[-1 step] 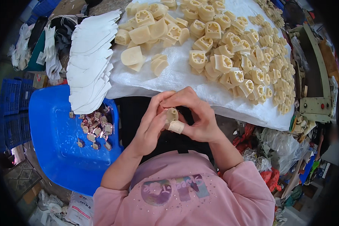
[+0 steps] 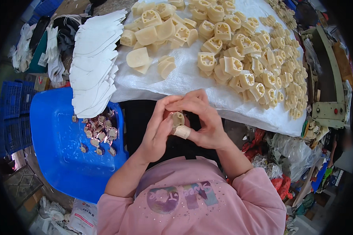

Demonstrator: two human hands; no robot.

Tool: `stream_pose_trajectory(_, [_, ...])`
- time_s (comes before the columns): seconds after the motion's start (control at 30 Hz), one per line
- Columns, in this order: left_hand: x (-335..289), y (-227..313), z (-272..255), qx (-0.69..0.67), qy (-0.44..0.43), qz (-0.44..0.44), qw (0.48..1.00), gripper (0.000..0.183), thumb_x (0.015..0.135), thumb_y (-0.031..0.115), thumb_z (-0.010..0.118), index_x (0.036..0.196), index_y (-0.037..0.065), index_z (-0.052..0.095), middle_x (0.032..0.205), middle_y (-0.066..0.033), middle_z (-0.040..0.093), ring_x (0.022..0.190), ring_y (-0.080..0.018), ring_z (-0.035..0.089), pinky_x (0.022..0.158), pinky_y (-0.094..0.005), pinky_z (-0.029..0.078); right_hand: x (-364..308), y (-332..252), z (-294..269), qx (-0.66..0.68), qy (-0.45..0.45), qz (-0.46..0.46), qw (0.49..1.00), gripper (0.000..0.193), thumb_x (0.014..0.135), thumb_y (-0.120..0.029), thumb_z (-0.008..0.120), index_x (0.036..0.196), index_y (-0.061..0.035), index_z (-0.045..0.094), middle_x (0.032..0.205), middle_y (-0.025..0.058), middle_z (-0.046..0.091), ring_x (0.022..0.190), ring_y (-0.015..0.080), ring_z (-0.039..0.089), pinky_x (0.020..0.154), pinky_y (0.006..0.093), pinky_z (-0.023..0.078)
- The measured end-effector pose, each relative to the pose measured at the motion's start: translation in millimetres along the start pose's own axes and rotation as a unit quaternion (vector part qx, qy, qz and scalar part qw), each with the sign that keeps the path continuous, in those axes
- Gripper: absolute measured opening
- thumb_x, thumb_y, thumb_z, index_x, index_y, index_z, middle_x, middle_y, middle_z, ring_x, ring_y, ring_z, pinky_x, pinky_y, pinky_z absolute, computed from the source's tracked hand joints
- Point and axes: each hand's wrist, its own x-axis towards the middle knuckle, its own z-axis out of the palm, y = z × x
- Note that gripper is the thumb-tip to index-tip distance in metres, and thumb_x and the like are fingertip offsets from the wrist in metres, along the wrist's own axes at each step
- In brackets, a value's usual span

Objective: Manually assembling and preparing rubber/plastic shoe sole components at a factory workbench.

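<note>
In front of my lap, both hands hold a small cream plastic shoe heel (image 2: 178, 118), its hollow end facing up. My left hand (image 2: 156, 131) closes round its left side with the fingers. My right hand (image 2: 206, 121) arches over the far side, and its thumb presses the near side. Around that thumb sits a beige tape wrap (image 2: 182, 132). A reddish patch shows between my fingers next to the heel; what it is I cannot tell. Further off, many loose cream heels (image 2: 233, 65) cover a white woven sack (image 2: 145, 87).
A blue tub (image 2: 62, 164) at the left holds several shiny pinkish heels (image 2: 102, 133). Overlapping white cut sheets (image 2: 92, 66) hang over its far edge. Blue crates (image 2: 13, 102) stand further left. Clear plastic bags (image 2: 294, 150) and a green-grey metal frame (image 2: 327, 111) are at the right.
The heel has tilted slightly between my fingers, and my right hand has shifted a little. The rest looks the same.
</note>
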Motion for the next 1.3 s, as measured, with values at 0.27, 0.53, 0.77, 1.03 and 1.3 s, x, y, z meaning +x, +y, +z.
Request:
stream_pose_trajectory(0.27, [-5.4,2.3,2.1,0.008,0.059,0.007,0.998,0.049,0.097,0.033,0.032,0.135,0.001,0.027,0.108,-0.0097,0.050,0.081,-0.0106,0.051,0.068,-0.0227,0.043,-4.1,-4.3,11.4,0.263,0.022,0.190,0.946,0.025,0.088,-0.018,0.055,0.110,-0.0082,0.057,0.113,0.0112,0.042,0.081,0.0168,0.053,0.064,0.0268,0.049])
stream_pose_trajectory(0.53, [-2.0,6.1,26.8,0.130,0.083,0.064,0.986,0.072,0.095,0.056,0.026,0.139,-0.001,0.023,0.114,-0.0122,0.049,0.090,-0.0108,0.052,0.069,-0.0212,0.044,3.6,14.6,17.6,0.409,-0.041,0.198,0.890,0.016,0.091,-0.020,0.053,0.086,-0.0051,0.052,0.073,0.0044,0.057,0.050,0.0088,0.056,0.035,0.0195,0.047])
stream_pose_trajectory(0.77, [-2.7,-0.8,25.1,0.216,0.125,0.096,0.964,0.058,0.098,0.044,0.026,0.127,-0.006,0.034,0.113,-0.0132,0.048,0.087,-0.0102,0.051,0.072,-0.0213,0.043,-13.9,9.8,28.5,0.294,0.006,0.192,0.936,0.020,0.095,-0.022,0.046,0.098,-0.0037,0.054,0.100,0.0076,0.054,0.085,0.0178,0.056,0.076,0.0293,0.047])
stream_pose_trajectory(1.03, [7.3,-0.7,23.5,0.160,0.188,0.108,0.963,0.041,0.096,0.018,0.031,0.130,-0.004,0.036,0.122,-0.0109,0.043,0.100,-0.0134,0.048,0.086,-0.0267,0.040,-22.1,7.5,45.6,0.332,0.065,0.142,0.930,0.039,0.096,-0.019,0.039,0.132,-0.0059,0.041,0.111,0.0129,0.049,0.104,0.0253,0.046,0.094,0.0334,0.035])
stream_pose_trajectory(1.3, [3.5,-11.2,24.9,0.155,0.167,0.119,0.966,0.040,0.096,0.018,0.032,0.131,-0.001,0.036,0.115,-0.0095,0.048,0.101,-0.0131,0.048,0.089,-0.0275,0.038,-16.7,5.5,48.6,0.184,0.108,0.088,0.973,0.032,0.091,-0.012,0.041,0.119,-0.0015,0.049,0.106,0.0121,0.051,0.094,0.0224,0.051,0.086,0.0319,0.040])
